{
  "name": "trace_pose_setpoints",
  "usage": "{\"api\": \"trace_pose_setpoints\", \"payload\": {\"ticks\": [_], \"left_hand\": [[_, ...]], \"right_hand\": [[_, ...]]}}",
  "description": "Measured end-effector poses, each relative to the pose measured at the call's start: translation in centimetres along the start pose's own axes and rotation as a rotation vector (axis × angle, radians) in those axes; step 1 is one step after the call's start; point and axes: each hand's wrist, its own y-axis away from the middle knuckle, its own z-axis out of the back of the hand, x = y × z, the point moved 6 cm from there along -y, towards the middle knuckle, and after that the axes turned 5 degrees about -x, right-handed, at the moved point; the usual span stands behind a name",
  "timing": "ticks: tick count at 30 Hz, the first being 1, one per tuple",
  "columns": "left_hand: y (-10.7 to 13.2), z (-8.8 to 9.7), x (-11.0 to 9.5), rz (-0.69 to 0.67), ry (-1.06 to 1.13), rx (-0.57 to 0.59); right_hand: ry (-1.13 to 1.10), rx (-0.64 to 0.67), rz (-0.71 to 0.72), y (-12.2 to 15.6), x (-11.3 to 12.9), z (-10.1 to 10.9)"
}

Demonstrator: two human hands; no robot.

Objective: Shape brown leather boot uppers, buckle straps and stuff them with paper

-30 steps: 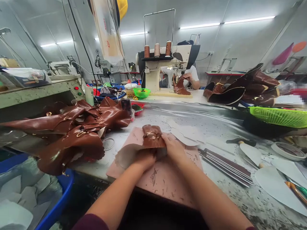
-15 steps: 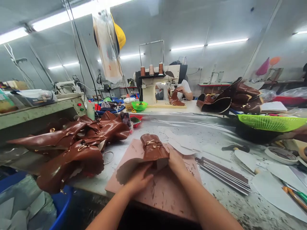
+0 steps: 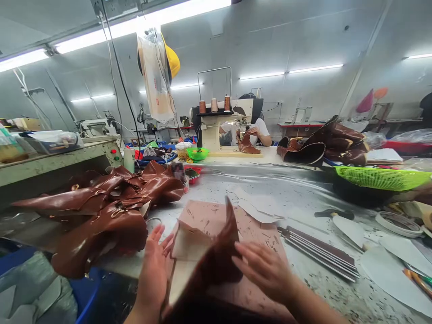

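Observation:
A brown leather boot upper (image 3: 219, 256) lies between my hands, blurred by motion. One leather flap stands up and its pale lining (image 3: 189, 243) faces up on the left. Beneath it is a pink board (image 3: 256, 220) with dark scraps and cut marks. My left hand (image 3: 153, 265) is at the lining's left edge, palm up with fingers spread; whether it touches is unclear. On the other side my right hand (image 3: 263, 270) has its fingers stretched out, the tips at the leather flap. Neither hand shows a grip.
Brown boot uppers (image 3: 114, 211) pile up at left above a blue bin (image 3: 89, 292). To the right lie dark strips (image 3: 320, 254), a hammer (image 3: 334, 214), white pattern pieces (image 3: 388, 274) and a green basket (image 3: 381, 177). Across the table a person (image 3: 259, 132) works at a sewing machine (image 3: 216, 128).
The upper was lying with its buckled strap facing up, both hands on it. Now it is turned with its lining showing, and my hands have moved apart, the left one opened out.

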Motion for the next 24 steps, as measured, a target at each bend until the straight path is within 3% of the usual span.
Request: {"api": "trace_pose_setpoints", "payload": {"ticks": [1,2,5,7,9,11,14,17,20,24], "left_hand": [[0.1,0.0,0.4,-0.041,-0.12,0.079],[0.3,-0.3,0.9,-0.087,-0.275,0.214],[1.9,-2.0,3.0,-0.206,-0.685,0.605],[2.1,-3.0,3.6,-0.284,-0.809,0.636],[1.6,-4.1,3.1,-0.388,-0.861,0.555],[1.0,-5.0,2.0,-0.489,-0.896,0.505],[0.5,-5.8,0.0,-0.601,-0.957,0.553],[0.9,-5.6,-0.9,-0.611,-1.069,0.649],[2.1,-5.7,-0.8,-0.591,-1.102,0.713],[3.6,-6.7,-0.9,-0.688,-0.987,0.744]], "right_hand": [[-0.106,0.069,-0.026,1.5,1.1,-0.6],[-0.168,0.042,-0.152,2.8,1.5,-0.7],[-0.334,-0.117,-0.763,5.4,0.8,-0.9],[-0.486,-0.125,-1.024,5.4,0.2,-1.6],[-0.483,-0.04,-1.101,4.6,-1.2,-2.1],[-0.247,0.048,-1.135,4.9,-4.2,-1.3],[0.081,0.109,-1.231,8.1,-9.9,1.5],[0.293,0.232,-1.315,12.5,-14.2,3.7],[0.392,0.369,-1.358,15.4,-16.2,4.0],[0.424,0.481,-1.333,16.0,-16.1,2.9]]}}
